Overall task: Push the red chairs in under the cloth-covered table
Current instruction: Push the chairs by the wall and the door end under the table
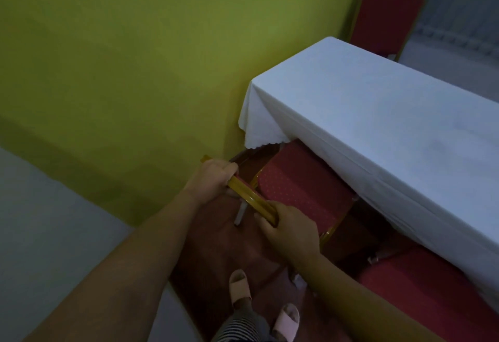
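Both hands (216,177) on chair (299,187), wall (135,58) close.

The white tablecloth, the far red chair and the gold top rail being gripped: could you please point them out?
white tablecloth (378,114), head view, flat top.
far red chair (388,17), head view, padded backrest.
gold top rail (249,197), head view, bare stretch between hands.

Beside the plain white cloth-covered table (378,131): dotted red upholstered chair seat (299,187) with glossy gold metal frame (251,198), yellow-green painted wall (135,58), pale pink slippers (239,285), black-and-white striped trousers (240,325).
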Demonstrator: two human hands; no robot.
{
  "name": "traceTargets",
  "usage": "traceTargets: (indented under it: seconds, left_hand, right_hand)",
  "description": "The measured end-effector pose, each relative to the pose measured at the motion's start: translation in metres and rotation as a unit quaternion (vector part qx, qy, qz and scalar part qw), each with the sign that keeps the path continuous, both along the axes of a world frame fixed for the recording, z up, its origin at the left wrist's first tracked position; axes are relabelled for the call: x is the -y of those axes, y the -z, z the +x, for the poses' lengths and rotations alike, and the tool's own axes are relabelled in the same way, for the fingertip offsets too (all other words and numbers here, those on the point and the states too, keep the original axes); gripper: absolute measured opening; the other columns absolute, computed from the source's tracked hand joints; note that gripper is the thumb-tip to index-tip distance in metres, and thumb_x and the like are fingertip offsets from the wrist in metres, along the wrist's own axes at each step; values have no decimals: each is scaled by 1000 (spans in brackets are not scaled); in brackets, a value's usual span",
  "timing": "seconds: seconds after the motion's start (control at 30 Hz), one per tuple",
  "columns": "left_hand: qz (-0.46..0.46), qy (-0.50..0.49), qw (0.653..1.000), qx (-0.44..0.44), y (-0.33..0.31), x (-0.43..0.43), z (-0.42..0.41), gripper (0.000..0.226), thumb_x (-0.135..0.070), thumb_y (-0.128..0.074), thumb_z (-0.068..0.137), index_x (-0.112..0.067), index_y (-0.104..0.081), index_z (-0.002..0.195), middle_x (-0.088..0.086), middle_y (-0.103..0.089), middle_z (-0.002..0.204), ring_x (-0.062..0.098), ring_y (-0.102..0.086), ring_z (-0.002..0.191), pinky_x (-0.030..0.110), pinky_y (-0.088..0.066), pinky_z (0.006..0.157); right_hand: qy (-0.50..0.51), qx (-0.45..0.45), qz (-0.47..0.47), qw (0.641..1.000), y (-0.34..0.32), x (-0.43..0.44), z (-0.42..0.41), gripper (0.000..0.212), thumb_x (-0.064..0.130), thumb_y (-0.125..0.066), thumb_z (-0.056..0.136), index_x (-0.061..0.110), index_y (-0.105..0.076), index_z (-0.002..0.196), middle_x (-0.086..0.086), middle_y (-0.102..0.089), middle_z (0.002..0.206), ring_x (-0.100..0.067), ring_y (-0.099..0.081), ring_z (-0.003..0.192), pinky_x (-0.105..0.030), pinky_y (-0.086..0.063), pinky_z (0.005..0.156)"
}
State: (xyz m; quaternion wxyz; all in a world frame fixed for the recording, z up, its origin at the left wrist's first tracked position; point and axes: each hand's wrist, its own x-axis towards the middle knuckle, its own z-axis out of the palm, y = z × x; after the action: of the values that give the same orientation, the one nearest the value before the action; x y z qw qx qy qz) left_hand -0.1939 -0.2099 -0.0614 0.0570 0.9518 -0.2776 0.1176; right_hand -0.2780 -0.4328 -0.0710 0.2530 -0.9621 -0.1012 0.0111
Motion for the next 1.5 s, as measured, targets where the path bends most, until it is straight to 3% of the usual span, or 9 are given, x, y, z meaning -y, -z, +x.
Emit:
traceTargets:
  seconds: [0.17, 0.33, 0.53, 0.67, 0.77, 0.9, 1.07, 1.27, 1.5]
  left_hand:
    - [3, -23, 999, -26, -2, -8, 17, 40, -39, -78, 59, -7, -62, 77, 11, -66, 69, 29, -63, 63, 33, -48, 57]
    - [-4, -18, 1000, 0, 0, 7, 24, 40, -33, -87, 52, -9, -60, 69, 7, -62, 61, 25, -60, 54, 28, -43, 49]
    - [-74, -12, 997, 22, 9, 39, 36, 63, -73, -54, 57, -10, -57, 63, 2, -58, 56, 19, -55, 52, 24, -38, 51]
    - [-80, -3, 996, 28, 13, 33, 56, 69, -78, -50, 58, -10, -58, 63, 3, -58, 56, 19, -55, 51, 29, -42, 48]
    - [-59, 5, 998, 30, 11, 24, 71, 54, -63, -61, 63, -10, -59, 63, 3, -58, 55, 21, -57, 49, 27, -41, 47]
    - [-43, 4, 998, 55, 10, 26, 87, 46, -42, -90, 47, -10, -60, 62, 2, -58, 53, 21, -56, 47, 25, -41, 46]
    - [-72, -13, 996, 52, 13, 42, 102, 70, -80, -50, 56, -11, -56, 61, 0, -56, 53, 17, -54, 47, 25, -38, 47]
    - [-66, -26, 998, -3, 7, 34, 133, 66, -72, -72, 46, -11, -55, 64, 1, -60, 58, 19, -57, 50, 24, -36, 50]
    - [-70, -9, 997, 7, 17, 27, 149, 69, -83, -51, 53, -16, -54, 64, -4, -58, 58, 14, -54, 50, 25, -38, 49]
  right_hand:
    - [5, 10, -11, 1000, -3, -15, 12, 53, 69, -38, 88, 35, -59, 124, 10, -69, 98, -7, -63, 85, -21, -36, 61]
    - [-9, 2, 6, 1000, -3, 4, 23, 51, 66, -46, 87, 35, -61, 124, 7, -72, 93, -9, -65, 81, -22, -38, 62]
    - [17, 32, -30, 999, 1, 38, 37, 41, 62, -55, 86, 38, -64, 118, 8, -72, 84, -10, -65, 71, -24, -36, 56]
    - [19, 38, -28, 999, -2, 32, 50, 40, 63, -53, 86, 38, -65, 115, 9, -72, 83, -9, -65, 70, -19, -30, 51]
    - [8, 39, -15, 999, -4, 23, 62, 39, 62, -52, 88, 36, -66, 114, 7, -71, 80, -7, -63, 68, -8, -22, 50]
    - [-7, 16, -3, 1000, -9, 27, 79, 39, 61, -52, 88, 37, -64, 117, 6, -71, 81, -8, -63, 70, -8, -22, 51]
    - [0, 43, -20, 999, -3, 46, 101, 43, 65, -52, 85, 37, -66, 115, 7, -72, 81, -9, -65, 69, -20, -35, 56]
    - [6, 51, -27, 998, -2, 32, 128, 43, 65, -50, 87, 35, -66, 114, 8, -72, 82, -9, -65, 69, -25, -44, 60]
    - [7, 62, -14, 998, 3, 30, 137, 44, 65, -49, 87, 34, -66, 112, 7, -71, 81, -8, -64, 68, -25, -43, 57]
